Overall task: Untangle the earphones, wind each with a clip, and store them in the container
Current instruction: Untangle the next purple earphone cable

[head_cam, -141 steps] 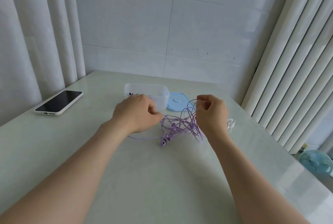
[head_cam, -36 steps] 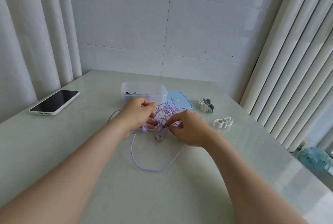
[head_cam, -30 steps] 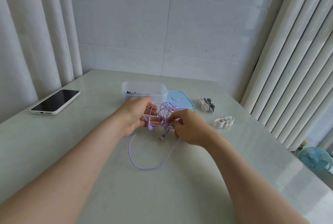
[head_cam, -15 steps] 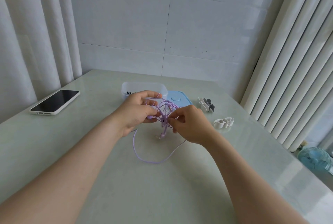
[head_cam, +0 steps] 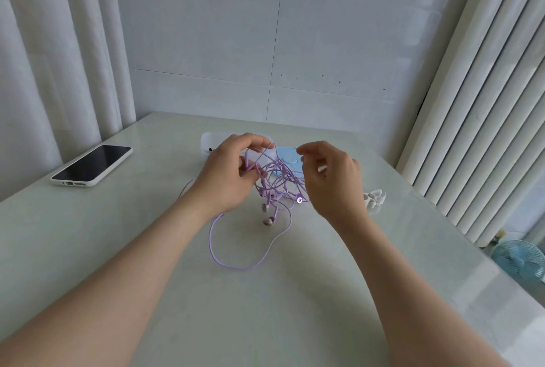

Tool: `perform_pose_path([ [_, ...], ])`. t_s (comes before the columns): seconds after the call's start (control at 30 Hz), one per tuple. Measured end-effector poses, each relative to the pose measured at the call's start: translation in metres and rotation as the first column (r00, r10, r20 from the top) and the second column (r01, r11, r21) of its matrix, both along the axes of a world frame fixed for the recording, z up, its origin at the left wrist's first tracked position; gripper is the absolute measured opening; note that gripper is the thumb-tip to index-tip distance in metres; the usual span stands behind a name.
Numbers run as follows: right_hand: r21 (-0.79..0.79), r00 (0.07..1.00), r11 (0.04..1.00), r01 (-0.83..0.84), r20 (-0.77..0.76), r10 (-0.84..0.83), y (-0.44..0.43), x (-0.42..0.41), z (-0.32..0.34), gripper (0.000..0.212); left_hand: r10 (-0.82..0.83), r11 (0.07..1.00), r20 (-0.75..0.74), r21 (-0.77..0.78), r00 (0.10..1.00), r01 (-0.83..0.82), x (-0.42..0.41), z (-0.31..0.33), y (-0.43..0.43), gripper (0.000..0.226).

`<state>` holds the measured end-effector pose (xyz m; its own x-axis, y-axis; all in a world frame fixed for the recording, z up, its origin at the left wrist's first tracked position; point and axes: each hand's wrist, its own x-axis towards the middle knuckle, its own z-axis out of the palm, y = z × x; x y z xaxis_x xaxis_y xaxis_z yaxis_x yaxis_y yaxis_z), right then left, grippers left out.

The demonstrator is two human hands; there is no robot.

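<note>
Though both forearms cross its near half, surface (head_cam: 118, 248): pale green, glossy, set in a corner of tiled wall (head_cam: 206, 42), with pleated white curtains (head_cam: 44, 56) at the left and right.
Left hand (head_cam: 227, 172): raised over the far middle of the surface, fingers curled, pinching loops of purple cord between thumb and fingertips.
Right hand (head_cam: 333, 180): level with the left and apart from it, with the tangle in the gap. Fingers are curled and blurred, thumb and forefinger tips close together. Whether they grip a strand cannot be told.
Phone (head_cam: 93, 164): white case, dark screen up, lying flat at the left edge, well apart from everything else.
Fan (head_cam: 519, 260): pale blue, on the floor past the right edge.
Container (head_cam: 211, 142): translucent plastic, open, behind the left hand and mostly hidden by it. A small dark item shows inside.
Lid (head_cam: 287, 155): light blue, flat on the surface just right of the container, seen through the cords.
Earphones (head_cam: 277, 183): purple, still knotted, hanging from the left hand between both hands. Earbuds dangle down to the surface and one long loop lies on it nearer the person.
White clip (head_cam: 374, 198): on the surface just right of the right hand.
</note>
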<state>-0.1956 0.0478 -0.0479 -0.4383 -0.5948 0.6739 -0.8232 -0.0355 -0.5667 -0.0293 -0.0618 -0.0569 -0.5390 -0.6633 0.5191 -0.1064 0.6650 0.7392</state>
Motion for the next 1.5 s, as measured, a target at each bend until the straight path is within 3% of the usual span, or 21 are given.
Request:
perform_pose_path([
  [0.13,0.062,0.986,0.992,-0.113,-0.113,0.12,-0.003,-0.001,-0.006,0.019,-0.031,0.999,0.04,-0.037,0.999,0.032,-0.001,0.001,0.003,0.059],
  [0.57,0.149,0.981,0.975,-0.163,-0.084,0.176,-0.006,-0.004,-0.013,0.019,-0.137,0.986,-0.017,0.09,0.99,0.138,0.0,0.001,0.003,0.047],
  [0.73,0.141,0.981,0.973,-0.183,-0.03,0.189,-0.003,0.002,-0.011,0.026,-0.144,0.986,-0.003,0.082,0.99,0.144,0.001,0.001,0.003,0.048],
  [0.93,0.041,0.983,0.986,-0.161,-0.087,0.164,-0.005,0.001,-0.012,0.018,-0.101,0.989,0.018,0.112,0.995,0.098,0.0,0.003,0.009,0.042],
  [1.03,-0.033,0.991,0.995,-0.094,-0.099,0.091,-0.005,0.002,-0.01,0.027,-0.026,0.999,0.074,-0.036,0.997,0.028,0.001,0.002,0.006,0.054],
  [1.17,-0.268,0.992,0.963,0.041,0.129,-0.007,-0.001,-0.001,-0.001,0.029,0.183,0.95,0.181,-0.287,0.966,-0.126,0.006,-0.003,-0.009,0.07],
  [1.23,-0.328,0.927,0.942,0.069,0.369,0.061,0.0,-0.008,0.005,0.03,0.29,0.919,0.225,-0.336,0.93,-0.205,0.011,-0.005,-0.015,0.068],
  [1.3,-0.362,0.689,0.932,0.032,0.684,0.241,0.001,-0.012,0.012,0.03,0.383,0.889,0.253,-0.36,0.888,-0.281,0.015,-0.008,-0.02,0.064],
  [1.33,-0.377,0.551,0.926,0.016,0.776,0.306,0.002,-0.014,0.014,0.029,0.422,0.871,0.259,-0.381,0.869,-0.309,0.016,-0.009,-0.021,0.062],
  [1.37,-0.373,0.482,0.928,-0.004,0.812,0.329,0.003,-0.014,0.016,0.027,0.457,0.851,0.259,-0.407,0.851,-0.333,0.017,-0.01,-0.023,0.059],
  [1.4,-0.332,0.506,0.943,-0.038,0.807,0.305,0.004,-0.015,0.016,0.025,0.487,0.832,0.26,-0.429,0.834,-0.352,0.017,-0.01,-0.025,0.055],
  [1.5,-0.069,0.819,0.988,-0.141,0.553,0.156,0.005,-0.013,0.011,0.015,0.538,0.813,0.289,-0.426,0.792,-0.397,0.014,-0.008,-0.024,0.047],
])
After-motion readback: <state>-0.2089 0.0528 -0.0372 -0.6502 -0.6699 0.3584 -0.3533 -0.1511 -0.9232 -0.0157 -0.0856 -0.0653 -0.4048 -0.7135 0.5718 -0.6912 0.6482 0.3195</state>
